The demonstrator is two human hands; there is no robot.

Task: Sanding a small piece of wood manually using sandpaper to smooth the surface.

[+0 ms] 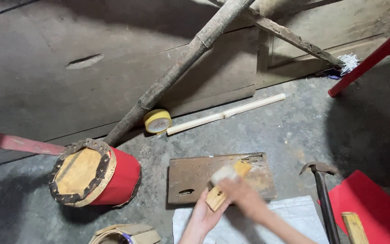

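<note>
Two hands work a small wooden piece over a rusty metal plate on the floor.

The left hand (204,216) is clamped on the lower end of a light wooden piece (225,189), which lies slanted across the near edge of the rusty metal plate (190,177). The right hand (240,190) is blurred over the upper part of that piece, fingers curled together around a pale block (222,173); how firmly it grips cannot be told. Left of the plate lies a red drum (96,172) on its side, its tan head ringed with dark studs. Beyond the plate sit a yellow tape roll (157,121) and a pale stick (225,114). Right of the plate lies a hammer (323,190), touching a red sheet (371,205). A white sack (290,219) lies just below the plate, under the forearms.
</note>
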